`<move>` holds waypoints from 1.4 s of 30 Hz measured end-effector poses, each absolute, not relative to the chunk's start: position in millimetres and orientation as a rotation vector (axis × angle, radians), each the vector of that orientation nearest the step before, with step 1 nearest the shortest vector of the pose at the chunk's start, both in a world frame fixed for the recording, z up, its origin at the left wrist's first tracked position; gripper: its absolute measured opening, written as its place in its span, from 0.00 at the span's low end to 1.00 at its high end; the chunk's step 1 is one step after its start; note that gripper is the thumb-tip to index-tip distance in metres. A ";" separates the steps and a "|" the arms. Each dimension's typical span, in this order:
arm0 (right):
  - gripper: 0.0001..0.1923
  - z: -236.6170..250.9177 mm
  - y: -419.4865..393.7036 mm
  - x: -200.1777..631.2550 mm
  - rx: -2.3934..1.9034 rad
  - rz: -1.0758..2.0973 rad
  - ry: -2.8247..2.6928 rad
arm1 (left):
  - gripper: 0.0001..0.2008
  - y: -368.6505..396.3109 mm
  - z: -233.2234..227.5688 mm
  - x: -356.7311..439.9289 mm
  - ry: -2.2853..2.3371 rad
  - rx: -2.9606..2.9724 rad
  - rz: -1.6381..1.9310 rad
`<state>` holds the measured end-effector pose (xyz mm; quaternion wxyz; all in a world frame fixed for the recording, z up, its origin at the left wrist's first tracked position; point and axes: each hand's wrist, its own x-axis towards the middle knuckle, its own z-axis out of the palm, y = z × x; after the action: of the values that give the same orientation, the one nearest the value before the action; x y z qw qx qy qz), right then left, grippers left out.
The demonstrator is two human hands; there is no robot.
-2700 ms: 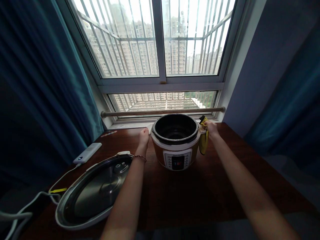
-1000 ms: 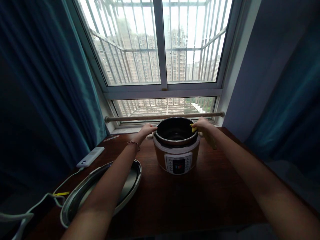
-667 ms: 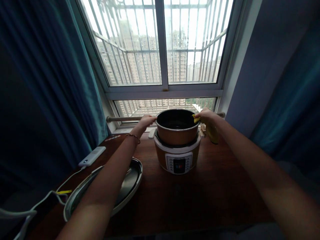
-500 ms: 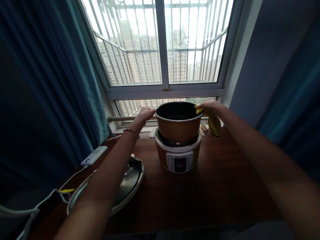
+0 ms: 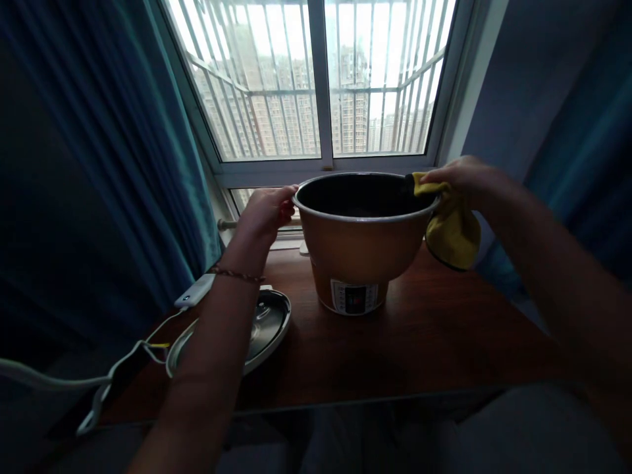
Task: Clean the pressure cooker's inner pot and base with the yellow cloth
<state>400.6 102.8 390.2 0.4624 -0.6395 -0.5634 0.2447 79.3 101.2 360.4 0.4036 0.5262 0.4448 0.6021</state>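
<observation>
Two hands carry the golden-brown pot (image 5: 365, 247) in the middle of the head view, the left hand (image 5: 266, 209) pinching its rim left of centre and the right hand (image 5: 457, 181) pinching the opposite rim through a yellow cloth (image 5: 454, 237). The pot hides the top of the cooker (image 5: 355, 297), which stands on the table (image 5: 424, 342) at lower centre; at lower left, the left forearm (image 5: 217, 349) partly covers a round lid (image 5: 269, 322).

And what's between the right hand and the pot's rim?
A yellow cloth. The head view shows the right hand gripping the pot through it at the rim, the loose part hanging outside.
</observation>
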 end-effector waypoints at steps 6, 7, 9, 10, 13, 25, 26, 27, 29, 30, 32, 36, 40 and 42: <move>0.06 336.9 31.4 403.1 -1.536 0.800 -1.307 | 0.12 27.4 304.6 77.5 1.083 1.355 1.447; 0.06 328.3 21.9 403.1 -1.528 0.836 -1.282 | 0.13 15.3 295.2 77.0 1.101 1.355 1.434; 0.07 309.8 5.2 402.3 -1.513 0.915 -1.234 | 0.13 -6.8 275.4 75.9 1.143 1.344 1.418; 0.08 299.2 -2.0 401.6 -1.500 0.949 -1.216 | 0.14 -16.5 264.5 75.1 1.161 1.333 1.410; 0.12 260.7 -18.1 397.9 -1.479 1.020 -1.206 | 0.14 -38.3 226.1 72.1 1.214 1.281 1.374; 0.16 129.3 -21.9 374.8 -1.528 1.045 -1.248 | 0.16 -62.1 92.5 61.1 1.384 1.183 1.255; 0.16 124.7 -19.6 374.2 -1.531 1.052 -1.256 | 0.16 -61.5 89.6 60.6 1.389 1.182 1.261; 0.17 120.7 -17.5 374.1 -1.535 1.057 -1.264 | 0.16 -60.9 87.5 60.2 1.392 1.181 1.269; 0.17 114.1 -14.3 375.1 -1.539 1.057 -1.277 | 0.15 -60.0 84.7 60.0 1.392 1.181 1.280; 0.17 111.6 -13.5 375.9 -1.535 1.056 -1.280 | 0.15 -60.0 83.6 60.2 1.390 1.183 1.281; 0.17 108.2 -13.1 377.0 -1.522 1.061 -1.281 | 0.15 -60.6 81.6 61.0 1.389 1.180 1.283; 0.17 107.0 -14.5 376.9 -1.529 1.051 -1.284 | 0.14 -63.3 79.8 63.3 1.394 1.162 1.292; 0.17 106.1 -15.0 376.7 -1.512 1.060 -1.281 | 0.14 -64.1 80.7 64.0 1.413 1.161 1.282; 0.17 103.5 -14.8 377.6 -1.500 1.061 -1.280 | 0.14 -63.8 80.4 63.5 1.416 1.164 1.276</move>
<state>377.6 -14.8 103.5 0.4360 -0.6029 -0.5144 0.4264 63.5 -63.8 80.4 0.4387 0.4683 0.5697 0.5135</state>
